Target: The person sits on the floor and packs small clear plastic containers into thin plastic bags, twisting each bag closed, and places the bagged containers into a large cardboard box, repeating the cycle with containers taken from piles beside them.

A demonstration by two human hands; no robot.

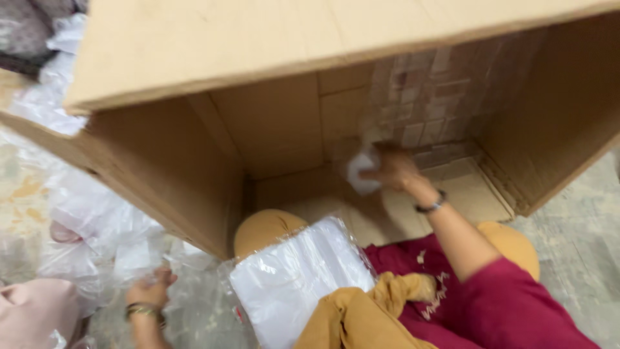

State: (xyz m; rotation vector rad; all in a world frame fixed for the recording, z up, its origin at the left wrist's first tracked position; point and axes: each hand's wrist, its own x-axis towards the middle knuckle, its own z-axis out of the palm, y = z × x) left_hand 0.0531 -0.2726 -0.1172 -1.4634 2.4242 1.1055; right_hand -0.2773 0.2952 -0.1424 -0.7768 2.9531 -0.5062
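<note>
A large cardboard box point(194, 58) lies on its side, open toward me. My right hand point(395, 171) reaches deep inside it and grips a small white packet point(360, 172) against the stacked rows of small packets point(439, 97) at the back wall. My left hand point(150, 289), with bangles at the wrist, rests low at the left on crumpled clear plastic wrap point(103, 239); whether it grips the plastic is unclear. A clear bag of white packets point(300, 278) lies across my lap between my knees.
Loose plastic bags point(51, 84) pile up along the left of the box. A pink cloth point(32, 310) sits at the bottom left corner. Pale stone floor point(581, 239) shows at the right. The box's lower flap point(465, 194) lies flat on the floor.
</note>
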